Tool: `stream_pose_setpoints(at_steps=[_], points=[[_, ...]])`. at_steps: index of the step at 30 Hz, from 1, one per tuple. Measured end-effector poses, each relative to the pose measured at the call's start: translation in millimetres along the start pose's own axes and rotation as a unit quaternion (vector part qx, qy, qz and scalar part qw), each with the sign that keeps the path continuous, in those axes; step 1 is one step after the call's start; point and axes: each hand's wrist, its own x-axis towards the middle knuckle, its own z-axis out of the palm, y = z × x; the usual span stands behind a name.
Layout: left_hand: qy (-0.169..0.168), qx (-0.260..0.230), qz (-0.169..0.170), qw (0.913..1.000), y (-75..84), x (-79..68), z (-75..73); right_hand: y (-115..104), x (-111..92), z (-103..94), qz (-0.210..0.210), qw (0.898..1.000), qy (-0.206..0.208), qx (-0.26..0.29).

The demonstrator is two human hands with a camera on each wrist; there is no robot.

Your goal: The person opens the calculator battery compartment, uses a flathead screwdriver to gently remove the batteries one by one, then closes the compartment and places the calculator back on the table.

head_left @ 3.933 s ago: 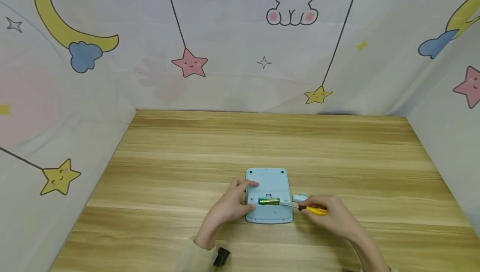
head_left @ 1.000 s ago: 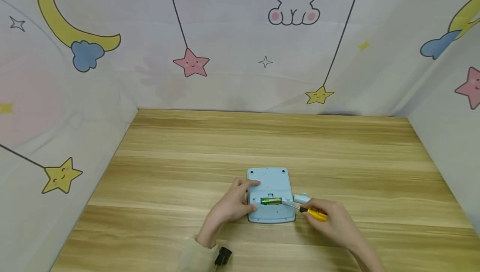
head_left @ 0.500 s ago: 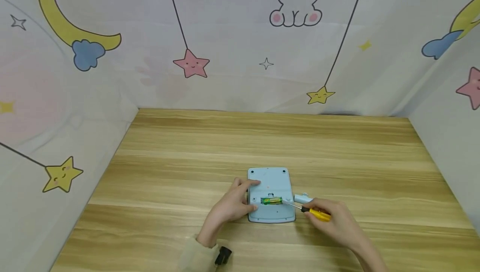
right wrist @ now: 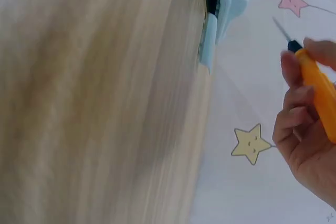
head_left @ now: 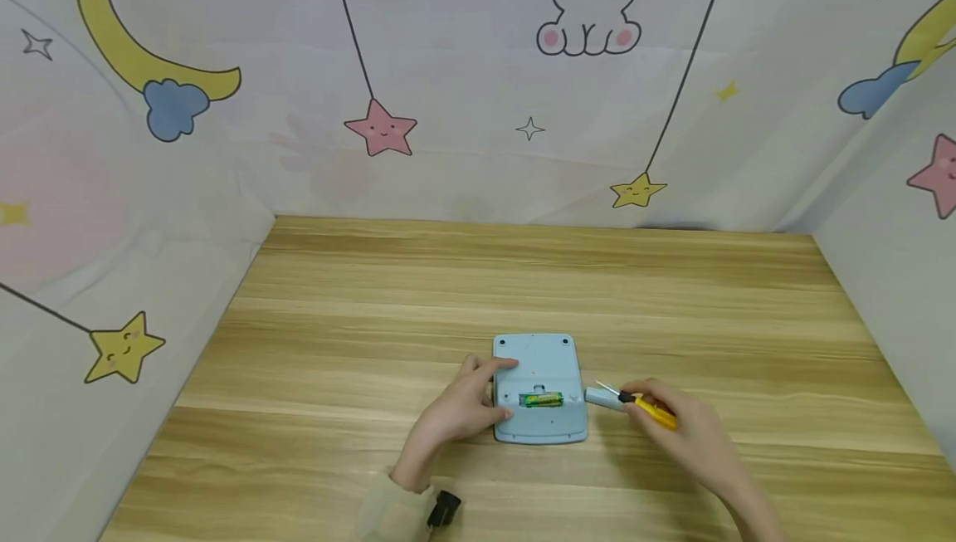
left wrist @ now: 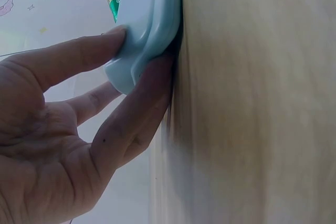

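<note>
While your left hand (head_left: 465, 406) grips the blue device (head_left: 539, 426) by its edge, the green battery (head_left: 545, 400) sits just beyond those fingertips. Your right hand (head_left: 693, 434) pinches the yellow screwdriver (head_left: 657, 412), the small blue piece (head_left: 603, 398) near its fingers.

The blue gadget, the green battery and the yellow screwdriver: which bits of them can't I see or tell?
Head view: the underside of the blue gadget is hidden, because it faces the table.
Head view: the writing on the green battery is too small to read.
Left wrist view: the top edge cuts the gadget off.
Right wrist view: the right edge cuts off the yellow screwdriver, and the right hand covers part of its handle.
</note>
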Motion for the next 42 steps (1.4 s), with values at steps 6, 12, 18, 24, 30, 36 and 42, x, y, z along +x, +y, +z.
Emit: stream_pose_setpoints(at_steps=[6,12,18,24,30,36,42], points=[[-0.003,-0.001,-0.001,1.0000,-0.6,0.0,-0.6,15.0,8.0,-12.2,0.012,0.997,0.057,-0.056],[-0.006,-0.002,0.001,1.0000,-1.7,-0.9,-1.1,32.4,20.0,-27.3,0.062,0.994,0.042,-0.084],[-0.009,-0.001,0.006,0.9999,-2.8,-1.1,-1.5,45.8,28.6,-38.6,0.105,0.986,0.026,-0.125],[-0.010,-0.001,0.004,0.9999,-3.3,-0.8,-1.8,53.1,34.5,-39.6,0.121,0.981,-0.004,-0.150],[-0.011,0.004,0.003,0.9999,-4.6,0.2,-1.5,59.4,36.0,-35.4,0.138,0.976,-0.042,-0.161],[-0.010,0.004,0.002,0.9999,-5.1,0.6,-1.4,62.0,35.6,-31.7,0.143,0.975,-0.075,-0.155],[-0.010,0.004,0.003,0.9999,-5.9,0.6,-1.4,62.7,35.3,-29.8,0.139,0.975,-0.085,-0.154]])
